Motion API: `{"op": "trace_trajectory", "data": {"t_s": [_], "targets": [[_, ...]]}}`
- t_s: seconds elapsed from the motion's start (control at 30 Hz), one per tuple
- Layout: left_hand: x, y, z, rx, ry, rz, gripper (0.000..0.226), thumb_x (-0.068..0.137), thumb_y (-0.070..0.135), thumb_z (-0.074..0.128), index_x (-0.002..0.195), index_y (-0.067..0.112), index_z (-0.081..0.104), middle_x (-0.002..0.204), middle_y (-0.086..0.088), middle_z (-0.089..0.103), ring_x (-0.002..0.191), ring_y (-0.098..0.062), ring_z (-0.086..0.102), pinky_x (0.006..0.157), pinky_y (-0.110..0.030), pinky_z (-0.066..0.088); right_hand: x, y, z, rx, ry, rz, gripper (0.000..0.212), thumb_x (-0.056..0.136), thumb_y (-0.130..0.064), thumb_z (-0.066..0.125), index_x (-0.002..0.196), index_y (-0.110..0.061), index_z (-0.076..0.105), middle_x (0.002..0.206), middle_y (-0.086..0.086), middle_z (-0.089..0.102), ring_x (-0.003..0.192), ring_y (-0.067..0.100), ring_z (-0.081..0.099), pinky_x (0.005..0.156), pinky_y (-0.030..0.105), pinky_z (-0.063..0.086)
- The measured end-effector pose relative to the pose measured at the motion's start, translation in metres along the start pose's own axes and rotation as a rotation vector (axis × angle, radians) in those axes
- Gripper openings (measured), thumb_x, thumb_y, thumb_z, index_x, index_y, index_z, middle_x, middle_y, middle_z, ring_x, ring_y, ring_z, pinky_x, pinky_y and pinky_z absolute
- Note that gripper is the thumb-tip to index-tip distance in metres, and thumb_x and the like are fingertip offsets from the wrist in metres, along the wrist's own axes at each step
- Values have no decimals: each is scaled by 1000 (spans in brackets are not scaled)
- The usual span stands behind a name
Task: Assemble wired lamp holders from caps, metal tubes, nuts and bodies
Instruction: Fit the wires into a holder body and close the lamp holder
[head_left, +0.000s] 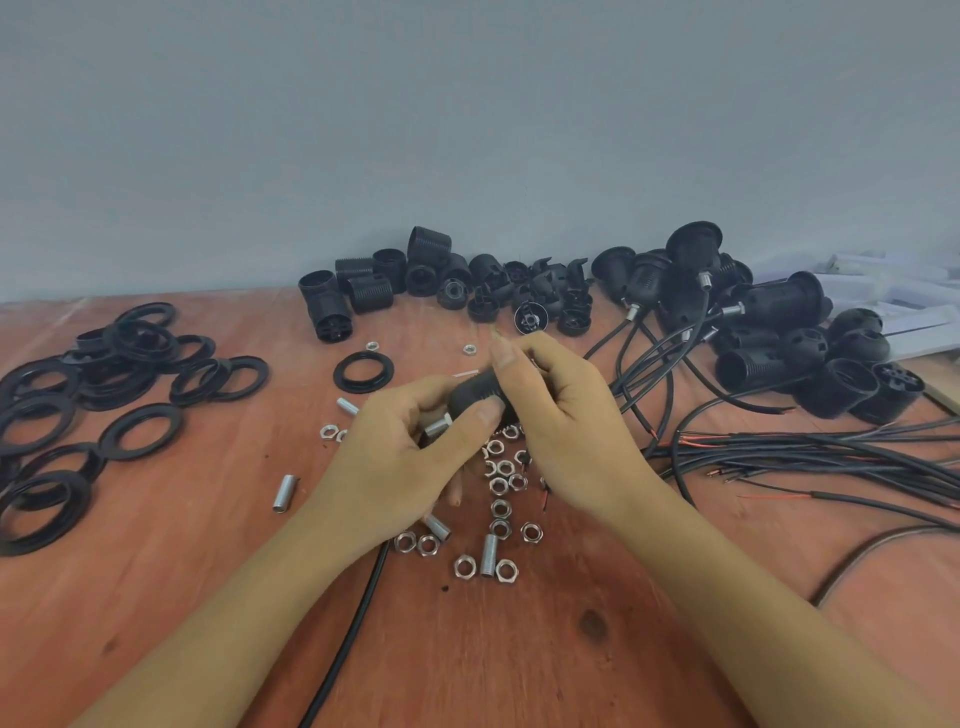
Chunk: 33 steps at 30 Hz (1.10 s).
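Both hands meet over the middle of the table. My left hand (400, 457) and my right hand (561, 415) together grip a black lamp holder cap (475, 392). A short metal tube (436, 427) with a nut sticks out of the cap's lower left end, between my left fingers. A black wire (353, 623) runs from under my left hand down toward the near edge. Loose silver nuts (501, 486) and spare metal tubes (284, 493) lie on the wood below and beside my hands.
Several black rings (130, 364) are piled at the left, one ring (363, 371) lies alone. Black holder bodies and caps (447, 280) line the wall. Assembled wired holders (779, 322) are heaped at the right, above a bundle of wires (831, 457).
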<state>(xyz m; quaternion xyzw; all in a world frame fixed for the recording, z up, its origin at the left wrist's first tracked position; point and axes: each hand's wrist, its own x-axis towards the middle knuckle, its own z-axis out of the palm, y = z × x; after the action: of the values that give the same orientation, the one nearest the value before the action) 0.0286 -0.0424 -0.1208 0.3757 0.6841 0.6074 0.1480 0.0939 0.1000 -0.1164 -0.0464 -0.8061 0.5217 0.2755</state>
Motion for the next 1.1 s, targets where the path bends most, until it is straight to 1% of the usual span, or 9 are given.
{"op": "trace_trajectory", "data": {"t_s": [0.17,0.23,0.33,0.43,0.53,0.67,0.8,0.93,1.1], "targets": [[1,-2,-3,7,34,8,13,83,36,74,95,35,71,57,1,64,36,-10,50,34,-16,35,1,3,0,99,-6,54,44,98,-47,46,86,-10,66,84,26,63,74,39,58,70,53,50],[1,0,-5,7,22,27,26,77,32,76,102,28,70,58,6,65,36,-7,49,34,-15,36,4,4,-1,162,-4,87,57,99,-50,44,88,1,65,78,29,58,61,34,53,58,41,49],[0,1,-6,14,26,48,32,75,29,75,106,23,69,58,8,66,36,-5,49,36,-16,38,7,6,-3,293,29,133,61,102,-45,40,91,11,62,53,1,48,41,3,41,42,13,33],[1,0,-6,-90,69,35,19,82,30,74,100,23,70,59,1,65,39,-11,51,35,-19,39,7,8,-3,352,57,115,55,98,-49,42,98,1,65,51,-4,49,38,4,39,38,16,31],[5,0,-12,-434,147,-49,30,82,39,58,93,12,66,59,-4,60,38,-13,49,34,-17,36,4,12,-3,102,83,68,29,100,-47,47,98,-24,66,65,-7,63,51,1,53,48,14,41],[11,1,-22,-668,237,-88,50,88,59,45,78,16,67,53,2,54,36,-9,45,34,-14,34,-1,18,-6,-485,-49,-30,20,93,-41,59,109,-29,64,88,-15,61,81,3,54,76,28,49],[16,-4,-30,-537,369,-66,62,89,66,36,63,23,71,49,4,51,34,-9,42,33,-14,30,1,20,-10,-802,-111,-36,34,94,-42,58,123,-25,64,112,-6,60,108,17,47,96,33,38],[15,-7,-44,-262,508,99,52,89,62,39,65,28,70,51,2,52,36,-12,43,37,-16,32,2,16,-8,-773,-55,-41,33,93,-39,60,122,-24,65,108,-4,57,106,21,48,94,36,38],[13,-13,-52,-149,607,173,49,94,57,34,66,30,64,49,4,52,37,-11,42,38,-15,32,7,8,3,-950,-143,-23,43,96,-41,50,136,-26,53,135,-3,51,123,22,42,100,37,32]]}}
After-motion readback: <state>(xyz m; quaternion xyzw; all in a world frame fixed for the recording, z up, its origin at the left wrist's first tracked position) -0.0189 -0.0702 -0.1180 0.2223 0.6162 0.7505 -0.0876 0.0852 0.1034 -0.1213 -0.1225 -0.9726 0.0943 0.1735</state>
